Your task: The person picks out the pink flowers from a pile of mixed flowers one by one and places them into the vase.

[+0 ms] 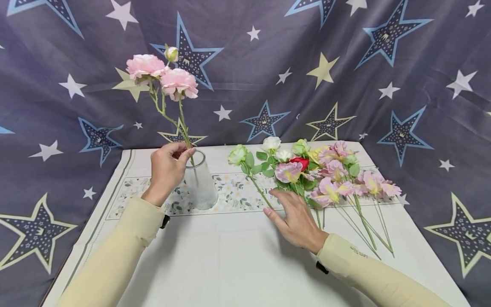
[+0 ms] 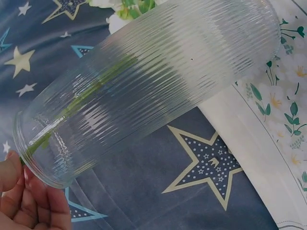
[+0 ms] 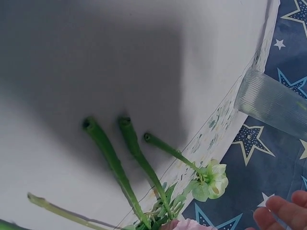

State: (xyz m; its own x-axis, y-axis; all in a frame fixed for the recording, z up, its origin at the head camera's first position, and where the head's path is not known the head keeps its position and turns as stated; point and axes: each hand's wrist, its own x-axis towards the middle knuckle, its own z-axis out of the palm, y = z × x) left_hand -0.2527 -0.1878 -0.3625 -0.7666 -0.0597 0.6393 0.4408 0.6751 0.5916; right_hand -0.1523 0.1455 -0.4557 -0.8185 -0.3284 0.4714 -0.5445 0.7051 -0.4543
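My left hand pinches the stem of a pink artificial peony with two blooms and a bud, at the rim of a clear ribbed glass vase. Inside the vase, seen in the left wrist view, the green stem slants down from the mouth. My right hand, fingers parted, is above the table by the stem of a pale green rose. In the right wrist view its fingers show at the lower right; whether they touch the stem I cannot tell.
On the table's right lie white roses, a red flower and several pink-purple blooms, their stems pointing toward the front. A floral-printed band crosses the white tablecloth. A star-patterned curtain hangs behind.
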